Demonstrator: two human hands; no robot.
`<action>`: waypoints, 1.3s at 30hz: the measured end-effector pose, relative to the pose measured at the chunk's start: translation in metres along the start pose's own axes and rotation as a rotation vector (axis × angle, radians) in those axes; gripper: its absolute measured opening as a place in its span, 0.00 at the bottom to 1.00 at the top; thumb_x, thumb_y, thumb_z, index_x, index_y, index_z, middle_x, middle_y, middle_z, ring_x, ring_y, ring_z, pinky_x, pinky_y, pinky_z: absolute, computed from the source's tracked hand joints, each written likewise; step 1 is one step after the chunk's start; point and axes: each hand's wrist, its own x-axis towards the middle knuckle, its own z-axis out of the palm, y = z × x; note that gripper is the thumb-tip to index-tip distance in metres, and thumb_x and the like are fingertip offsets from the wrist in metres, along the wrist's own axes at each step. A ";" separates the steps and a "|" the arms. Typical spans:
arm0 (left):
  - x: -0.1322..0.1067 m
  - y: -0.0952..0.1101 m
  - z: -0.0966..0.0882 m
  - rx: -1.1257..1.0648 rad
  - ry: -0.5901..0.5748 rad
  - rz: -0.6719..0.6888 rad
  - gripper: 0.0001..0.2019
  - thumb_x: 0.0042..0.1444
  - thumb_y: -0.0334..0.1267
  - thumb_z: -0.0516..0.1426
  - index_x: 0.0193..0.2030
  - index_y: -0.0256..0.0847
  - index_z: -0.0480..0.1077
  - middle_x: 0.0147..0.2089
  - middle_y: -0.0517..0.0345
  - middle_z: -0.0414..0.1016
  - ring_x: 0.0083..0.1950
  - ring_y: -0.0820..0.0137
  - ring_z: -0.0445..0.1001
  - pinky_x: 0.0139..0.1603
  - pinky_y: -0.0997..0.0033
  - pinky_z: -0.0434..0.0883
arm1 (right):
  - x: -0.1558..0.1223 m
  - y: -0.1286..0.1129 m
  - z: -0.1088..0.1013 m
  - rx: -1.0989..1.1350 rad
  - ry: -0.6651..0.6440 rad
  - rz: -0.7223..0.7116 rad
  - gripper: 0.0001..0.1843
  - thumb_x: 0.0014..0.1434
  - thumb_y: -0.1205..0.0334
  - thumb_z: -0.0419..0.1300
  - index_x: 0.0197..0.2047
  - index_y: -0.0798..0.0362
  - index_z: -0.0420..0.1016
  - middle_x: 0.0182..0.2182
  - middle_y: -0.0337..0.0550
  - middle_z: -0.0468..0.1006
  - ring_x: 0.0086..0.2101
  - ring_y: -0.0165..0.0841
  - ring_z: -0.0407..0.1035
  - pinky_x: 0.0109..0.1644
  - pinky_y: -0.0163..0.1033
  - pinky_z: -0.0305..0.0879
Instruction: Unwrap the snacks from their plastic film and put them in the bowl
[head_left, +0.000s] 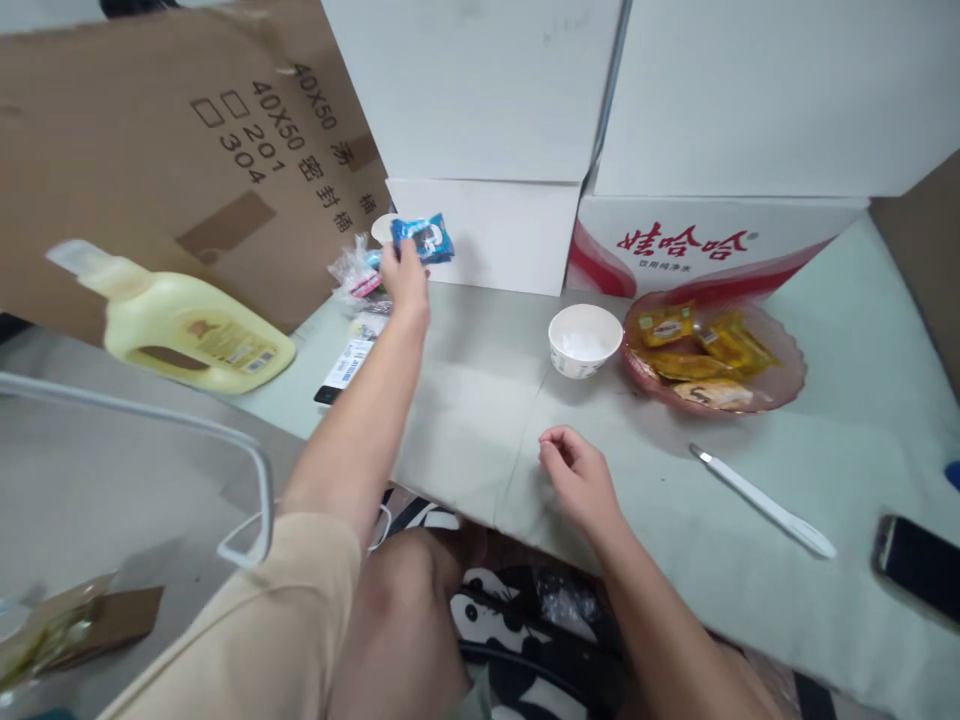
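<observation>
My left hand (406, 278) reaches to the back left of the table, its fingers closed on a blue snack packet (435, 240). Just behind that packet, partly hidden, is a white round thing (382, 228). Clear plastic wrapping (349, 272) with pink and blue parts lies beside the left hand. Over the table's front edge, my right hand (581, 478) has its fingers curled in, with nothing visible in them. A white paper bowl (585, 340) stands beyond the right hand. To its right, a pink clear bowl (787, 375) holds several yellow packets (739, 342).
A white-handled knife (765, 500) and a dark phone (921, 565) lie at the right. White boxes (487, 235) line the back; a brown carton (172, 130) stands left. Near it leans a yellow jug-like bottle (172, 300). A labelled black item (345, 370) lies under my left forearm.
</observation>
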 end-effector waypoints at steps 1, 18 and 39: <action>-0.016 0.009 0.001 -0.115 0.036 -0.028 0.21 0.68 0.48 0.39 0.56 0.41 0.64 0.51 0.48 0.76 0.48 0.68 0.78 0.43 0.69 0.75 | -0.001 0.001 -0.001 0.025 0.004 -0.012 0.12 0.59 0.51 0.56 0.34 0.50 0.70 0.24 0.36 0.70 0.26 0.32 0.64 0.31 0.37 0.60; -0.287 -0.011 0.020 -0.555 -0.642 -0.453 0.14 0.54 0.51 0.65 0.44 0.48 0.75 0.40 0.61 0.80 0.38 0.72 0.77 0.36 0.76 0.73 | -0.024 -0.004 -0.064 0.108 0.180 -0.301 0.22 0.58 0.55 0.60 0.56 0.49 0.72 0.52 0.49 0.78 0.51 0.40 0.73 0.57 0.47 0.71; -0.271 -0.012 -0.001 -0.767 -0.919 -0.770 0.27 0.46 0.33 0.68 0.54 0.49 0.71 0.51 0.57 0.79 0.48 0.69 0.79 0.47 0.73 0.75 | -0.042 0.015 -0.057 -0.614 0.096 -0.552 0.26 0.63 0.59 0.52 0.64 0.48 0.70 0.68 0.51 0.64 0.69 0.47 0.54 0.66 0.57 0.57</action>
